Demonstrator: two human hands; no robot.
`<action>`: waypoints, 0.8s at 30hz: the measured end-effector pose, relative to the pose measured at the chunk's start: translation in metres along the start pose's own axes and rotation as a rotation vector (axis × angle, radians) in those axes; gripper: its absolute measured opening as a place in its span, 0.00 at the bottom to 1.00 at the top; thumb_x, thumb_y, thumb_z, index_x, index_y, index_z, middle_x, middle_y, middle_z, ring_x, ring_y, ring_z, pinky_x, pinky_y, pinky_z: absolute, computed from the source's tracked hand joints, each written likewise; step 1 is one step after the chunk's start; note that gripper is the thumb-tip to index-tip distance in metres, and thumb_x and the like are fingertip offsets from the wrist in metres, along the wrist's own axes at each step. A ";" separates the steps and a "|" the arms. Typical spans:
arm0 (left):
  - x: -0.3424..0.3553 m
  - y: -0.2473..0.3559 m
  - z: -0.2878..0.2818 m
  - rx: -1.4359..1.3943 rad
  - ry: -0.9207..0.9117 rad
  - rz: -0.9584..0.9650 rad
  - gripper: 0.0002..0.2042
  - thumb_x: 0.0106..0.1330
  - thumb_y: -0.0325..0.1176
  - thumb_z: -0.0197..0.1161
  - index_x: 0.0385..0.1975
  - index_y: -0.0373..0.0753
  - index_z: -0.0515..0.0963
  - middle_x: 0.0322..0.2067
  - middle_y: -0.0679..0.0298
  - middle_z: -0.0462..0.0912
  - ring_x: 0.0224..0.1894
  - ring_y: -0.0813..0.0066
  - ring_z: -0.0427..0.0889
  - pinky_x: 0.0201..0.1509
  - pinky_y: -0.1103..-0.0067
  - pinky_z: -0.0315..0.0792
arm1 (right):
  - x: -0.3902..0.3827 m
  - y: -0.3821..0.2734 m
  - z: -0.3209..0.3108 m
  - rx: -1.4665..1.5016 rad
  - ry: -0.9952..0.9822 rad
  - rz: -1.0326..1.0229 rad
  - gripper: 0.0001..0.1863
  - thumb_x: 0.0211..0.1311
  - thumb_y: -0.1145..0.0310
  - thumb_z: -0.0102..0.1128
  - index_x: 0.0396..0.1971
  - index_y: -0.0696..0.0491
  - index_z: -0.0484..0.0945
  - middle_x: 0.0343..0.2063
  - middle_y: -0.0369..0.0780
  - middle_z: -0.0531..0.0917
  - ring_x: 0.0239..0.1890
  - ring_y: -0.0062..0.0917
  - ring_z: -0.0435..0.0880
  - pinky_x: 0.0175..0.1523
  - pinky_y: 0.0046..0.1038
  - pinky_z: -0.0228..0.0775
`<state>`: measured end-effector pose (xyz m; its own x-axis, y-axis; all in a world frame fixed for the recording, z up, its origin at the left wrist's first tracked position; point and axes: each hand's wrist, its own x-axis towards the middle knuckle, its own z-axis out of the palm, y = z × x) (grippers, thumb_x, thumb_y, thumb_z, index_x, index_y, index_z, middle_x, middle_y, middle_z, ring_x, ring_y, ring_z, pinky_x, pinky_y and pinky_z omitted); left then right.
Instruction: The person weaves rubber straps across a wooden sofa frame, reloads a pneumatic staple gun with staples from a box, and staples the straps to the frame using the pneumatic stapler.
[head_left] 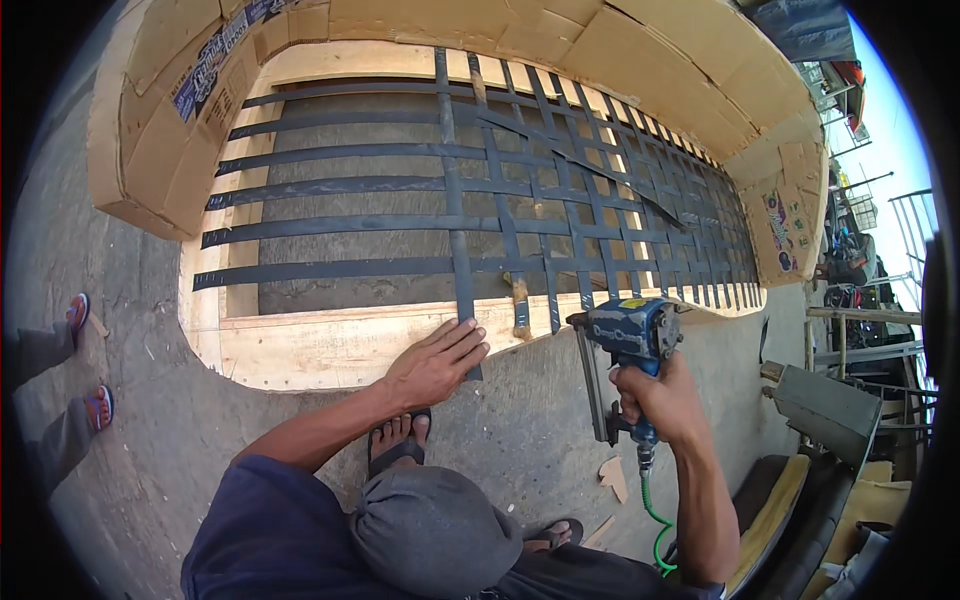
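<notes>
My left hand (437, 358) lies flat with fingers stretched over a black webbing strap (457, 240), pressing it onto the near rail of a wooden sofa frame (290, 345). The strap runs from the far rail to the near one, and its end hangs past the edge. My right hand (662, 398) is wrapped around the grip of a blue pneumatic staple gun (630, 330), just right of the left hand. Its long magazine tilts down beside the near rail. Several black straps cross in a woven grid, denser toward the right. A loose strap (610, 172) lies slantwise over them.
Cardboard-covered back and arms (650, 60) rise around the frame. A green coiled air hose (652, 510) trails from the staple gun. Another person's sandaled feet (100, 408) stand at the left. Foam pieces (770, 520) and a grey metal box (822, 412) lie at the right.
</notes>
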<state>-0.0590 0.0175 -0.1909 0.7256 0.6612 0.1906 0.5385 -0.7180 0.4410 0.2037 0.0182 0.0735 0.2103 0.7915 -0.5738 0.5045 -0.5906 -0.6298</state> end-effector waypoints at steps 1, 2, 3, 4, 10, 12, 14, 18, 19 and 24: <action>0.001 0.004 0.006 -0.031 0.221 0.043 0.23 0.62 0.29 0.67 0.59 0.33 0.80 0.63 0.55 0.80 0.73 0.57 0.72 0.82 0.63 0.61 | 0.011 0.001 0.013 -0.046 -0.043 0.011 0.10 0.60 0.69 0.63 0.23 0.58 0.78 0.14 0.36 0.77 0.15 0.19 0.75 0.24 0.29 0.65; 0.002 0.008 0.012 -0.069 0.270 0.035 0.22 0.61 0.29 0.67 0.57 0.32 0.81 0.61 0.54 0.81 0.71 0.58 0.74 0.81 0.63 0.63 | 0.021 0.005 0.026 -0.086 -0.082 0.031 0.11 0.60 0.69 0.63 0.22 0.58 0.78 0.14 0.36 0.78 0.16 0.19 0.75 0.24 0.29 0.65; 0.003 0.014 0.017 -0.112 0.296 0.009 0.20 0.61 0.28 0.67 0.55 0.32 0.82 0.60 0.53 0.83 0.70 0.58 0.76 0.81 0.62 0.64 | 0.031 0.011 0.038 -0.063 -0.072 0.035 0.11 0.60 0.68 0.63 0.21 0.58 0.78 0.14 0.36 0.78 0.16 0.19 0.76 0.25 0.29 0.66; 0.004 0.021 0.022 -0.154 0.296 -0.033 0.19 0.60 0.28 0.67 0.53 0.32 0.83 0.58 0.53 0.84 0.69 0.58 0.77 0.80 0.62 0.65 | 0.038 0.016 0.049 -0.046 -0.063 0.055 0.11 0.60 0.68 0.63 0.21 0.59 0.79 0.14 0.36 0.78 0.17 0.18 0.76 0.25 0.29 0.66; 0.005 0.033 0.031 -0.335 0.482 -0.100 0.17 0.54 0.26 0.72 0.45 0.32 0.86 0.51 0.54 0.88 0.62 0.58 0.84 0.75 0.62 0.72 | 0.079 0.026 0.093 -0.083 -0.100 -0.043 0.13 0.59 0.68 0.62 0.30 0.66 0.83 0.20 0.41 0.84 0.26 0.21 0.82 0.34 0.33 0.74; 0.003 0.029 0.030 -0.342 0.476 -0.078 0.18 0.52 0.26 0.73 0.45 0.34 0.86 0.51 0.55 0.88 0.61 0.59 0.85 0.74 0.63 0.74 | 0.087 0.026 0.111 -0.051 -0.150 -0.032 0.14 0.59 0.68 0.62 0.32 0.67 0.83 0.22 0.42 0.85 0.29 0.21 0.82 0.36 0.33 0.75; 0.001 0.023 0.029 -0.320 0.437 -0.042 0.20 0.48 0.27 0.76 0.44 0.36 0.87 0.50 0.56 0.89 0.61 0.61 0.85 0.74 0.63 0.75 | 0.095 0.026 0.123 -0.086 -0.158 -0.065 0.15 0.60 0.67 0.64 0.33 0.67 0.84 0.23 0.44 0.87 0.30 0.21 0.85 0.36 0.34 0.76; 0.000 0.018 0.029 -0.304 0.423 -0.016 0.17 0.51 0.29 0.75 0.43 0.36 0.87 0.50 0.56 0.89 0.60 0.63 0.85 0.72 0.64 0.76 | 0.101 0.030 0.130 -0.150 -0.143 -0.111 0.15 0.60 0.66 0.66 0.35 0.66 0.85 0.26 0.50 0.88 0.35 0.31 0.91 0.38 0.37 0.78; 0.000 0.019 0.029 -0.308 0.420 -0.018 0.16 0.53 0.30 0.74 0.43 0.36 0.87 0.51 0.56 0.89 0.60 0.63 0.85 0.72 0.65 0.76 | 0.101 0.032 0.131 -0.157 -0.138 -0.130 0.15 0.60 0.66 0.66 0.35 0.66 0.85 0.27 0.52 0.89 0.36 0.35 0.93 0.39 0.38 0.79; 0.000 0.023 0.028 -0.324 0.416 -0.047 0.14 0.55 0.31 0.73 0.42 0.37 0.87 0.50 0.55 0.89 0.60 0.63 0.86 0.71 0.65 0.76 | 0.103 0.037 0.141 -0.140 -0.146 -0.141 0.17 0.60 0.64 0.67 0.37 0.66 0.86 0.29 0.57 0.88 0.40 0.47 0.93 0.42 0.41 0.81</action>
<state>-0.0342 -0.0051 -0.2056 0.4372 0.7684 0.4673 0.3582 -0.6254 0.6932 0.1258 0.0558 -0.0827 0.0114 0.8275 -0.5613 0.6333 -0.4404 -0.6364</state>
